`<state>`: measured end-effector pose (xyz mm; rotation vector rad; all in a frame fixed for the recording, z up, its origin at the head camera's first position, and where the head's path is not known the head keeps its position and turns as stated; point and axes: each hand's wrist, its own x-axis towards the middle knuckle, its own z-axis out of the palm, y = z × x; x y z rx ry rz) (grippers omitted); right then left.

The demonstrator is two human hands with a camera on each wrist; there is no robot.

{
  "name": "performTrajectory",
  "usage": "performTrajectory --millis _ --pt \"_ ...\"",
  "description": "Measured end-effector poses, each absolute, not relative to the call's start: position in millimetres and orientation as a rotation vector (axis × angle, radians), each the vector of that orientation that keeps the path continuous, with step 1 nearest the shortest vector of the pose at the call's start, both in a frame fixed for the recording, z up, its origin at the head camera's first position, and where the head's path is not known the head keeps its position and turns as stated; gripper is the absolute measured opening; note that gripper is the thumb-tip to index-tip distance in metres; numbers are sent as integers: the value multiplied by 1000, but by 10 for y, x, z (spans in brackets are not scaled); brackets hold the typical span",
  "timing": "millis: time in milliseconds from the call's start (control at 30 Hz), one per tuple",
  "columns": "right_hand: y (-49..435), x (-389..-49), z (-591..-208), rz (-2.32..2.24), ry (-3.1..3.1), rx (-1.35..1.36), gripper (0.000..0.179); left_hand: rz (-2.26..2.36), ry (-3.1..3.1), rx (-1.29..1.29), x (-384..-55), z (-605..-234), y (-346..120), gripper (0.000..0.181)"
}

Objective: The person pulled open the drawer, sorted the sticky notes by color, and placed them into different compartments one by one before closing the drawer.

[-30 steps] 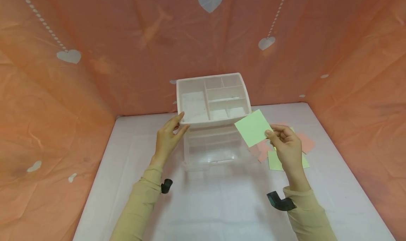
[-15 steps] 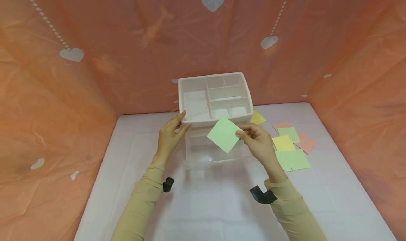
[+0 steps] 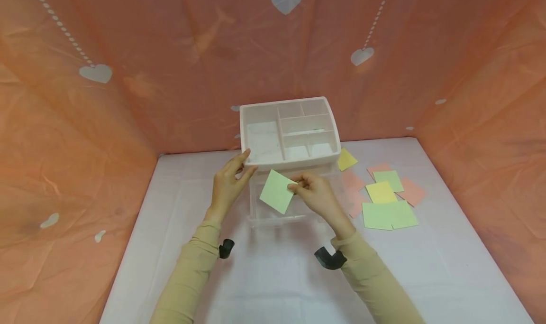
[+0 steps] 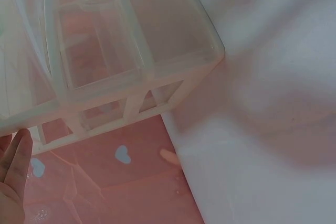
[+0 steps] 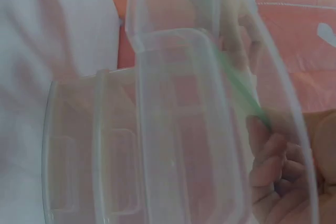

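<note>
A green sticky note (image 3: pixel 275 192) is pinched between thumb and fingers of my right hand (image 3: pixel 319 197). It is tilted over the pulled-out clear drawer (image 3: pixel 277 221) of a small plastic drawer organizer (image 3: pixel 290 163). My left hand (image 3: pixel 225 185) holds the organizer's front left corner, thumb at the front and fingers at the side. Its fingers also show against the frame in the left wrist view. Through the clear drawer wall, the right wrist view shows the note as a thin green strip (image 5: pixel 244 90) by the curled fingers.
Right of the organizer lie several loose notes: a yellow one (image 3: pixel 381 192), a green one (image 3: pixel 389 180), a pink one (image 3: pixel 411 191), and another yellow one (image 3: pixel 347 159) near its side. The divided top tray (image 3: pixel 262 141) faces up. An orange heart-printed cloth (image 3: pixel 204 77) surrounds the white table (image 3: pixel 273 286).
My right hand has carried the green note leftward from beside the loose notes to over the open drawer. My left hand keeps its place on the corner.
</note>
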<state>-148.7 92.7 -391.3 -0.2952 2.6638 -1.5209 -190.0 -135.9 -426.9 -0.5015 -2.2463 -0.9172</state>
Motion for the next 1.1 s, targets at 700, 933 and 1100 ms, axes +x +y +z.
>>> performTrajectory --millis 700,933,1100 --pt "812 -1592 -3993 -1344 2711 -263 26 -926 -2242 -505 -1906 -4282 -1354 46" --pt "818 -1585 -3991 -1342 2728 -268 26 -920 -2243 -507 -1900 -4282 -1354 46" --pt "839 -1562 -3960 -1334 2741 -294 28 -920 -2239 -511 -1896 -4282 -1357 46"
